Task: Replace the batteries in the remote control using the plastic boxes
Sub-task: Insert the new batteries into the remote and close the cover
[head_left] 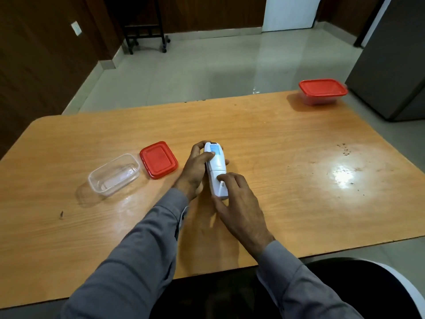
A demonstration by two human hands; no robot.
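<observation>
At the centre of the frame the left hand (194, 170) grips the upper half of a slim white plastic remote control (216, 169), fingers curled round its far side and thumb laid across its face beside a pale blue label. The right hand (239, 203) holds the lower end of the remote, thumb pressed on its face and fingers curled under its lower edge. The remote points away from the person, above the orange-brown wooden table (287, 146); whether it touches the top cannot be told. Both arms wear grey long sleeves (142, 249).

Just left of the left hand a red rectangular plastic lid (158, 160) lies flat on the table. Left of the lid, close beside it, stands an open clear rectangular plastic box (114, 173). In the upper right of the frame, at the table's far corner, sits a second clear plastic box with a red lid on it (323, 90), well apart from the hands.

Beyond the table, a pale tiled floor (195, 70) reaches to dark wood-panelled walls (34, 65).
</observation>
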